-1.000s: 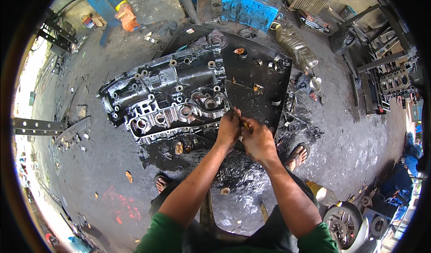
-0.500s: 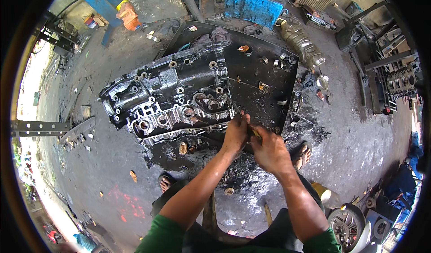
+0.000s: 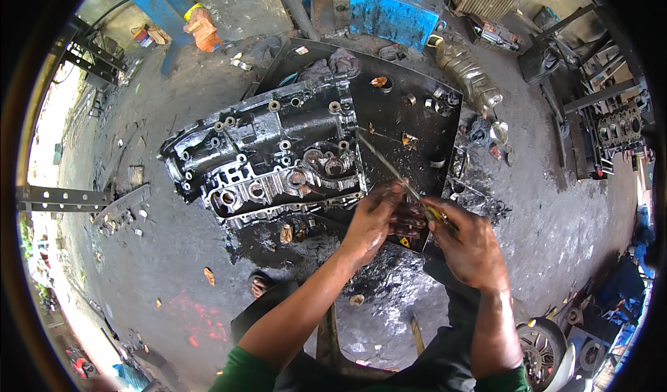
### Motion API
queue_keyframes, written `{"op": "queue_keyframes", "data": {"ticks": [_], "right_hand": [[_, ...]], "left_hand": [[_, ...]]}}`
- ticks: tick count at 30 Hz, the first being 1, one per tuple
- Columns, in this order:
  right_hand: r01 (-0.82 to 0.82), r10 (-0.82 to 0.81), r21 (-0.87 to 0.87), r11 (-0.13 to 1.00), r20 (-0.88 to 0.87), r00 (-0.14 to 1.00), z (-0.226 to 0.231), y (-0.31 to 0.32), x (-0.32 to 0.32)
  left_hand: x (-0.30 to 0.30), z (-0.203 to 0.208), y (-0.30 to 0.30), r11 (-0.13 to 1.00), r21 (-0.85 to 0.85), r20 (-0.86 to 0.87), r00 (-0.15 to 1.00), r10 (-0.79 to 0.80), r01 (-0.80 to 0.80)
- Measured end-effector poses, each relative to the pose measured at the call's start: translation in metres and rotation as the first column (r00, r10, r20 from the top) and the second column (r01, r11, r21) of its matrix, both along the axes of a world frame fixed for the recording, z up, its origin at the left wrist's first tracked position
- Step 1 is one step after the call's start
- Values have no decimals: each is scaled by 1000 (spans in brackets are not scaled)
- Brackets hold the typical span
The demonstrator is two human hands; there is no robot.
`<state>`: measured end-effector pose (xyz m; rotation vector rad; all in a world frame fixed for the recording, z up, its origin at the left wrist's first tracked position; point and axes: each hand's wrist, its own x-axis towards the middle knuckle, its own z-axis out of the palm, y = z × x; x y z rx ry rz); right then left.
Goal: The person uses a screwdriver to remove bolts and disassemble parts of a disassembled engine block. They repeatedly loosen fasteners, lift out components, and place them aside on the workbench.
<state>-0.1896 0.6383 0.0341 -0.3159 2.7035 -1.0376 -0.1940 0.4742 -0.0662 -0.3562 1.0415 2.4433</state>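
Note:
My right hand (image 3: 472,246) is closed around the yellow and dark handle of a long, thin screwdriver (image 3: 386,161). Its shaft slants up and to the left, and the tip lies by the right edge of an oily engine casting (image 3: 278,185). Close to the handle, my left hand (image 3: 372,225) has its fingers curled at the shaft, partly hiding one another. The casting lies on a black metal tray (image 3: 389,124), showing round bores and bolt holes. Below my left fingers a small yellow piece (image 3: 404,242) shows; I cannot tell what it belongs to.
Bearing shells (image 3: 438,101) and dry leaves lie on the tray, with a dark rag (image 3: 340,64) at its far edge. Beyond stand a blue metal box (image 3: 389,17) and a clear plastic bottle (image 3: 467,72). A wheel (image 3: 540,350) is at the lower right.
My right hand has moved right and down, drawing away from the casting, and my left hand has shifted slightly right. More of the screwdriver's shaft now shows.

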Motion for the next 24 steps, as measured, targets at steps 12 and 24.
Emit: {"op": "queue_keyframes", "data": {"ticks": [12,24], "right_hand": [[-36,88,289,957,-166,982,-64,-100,-39],[-8,68,294,956,-194,979,-92,-106,-52]], "left_hand": [[0,-20,-77,949,-192,114,955,273,-249],[-7,-13,-78,941,-194,145,940,307,-278]]}}
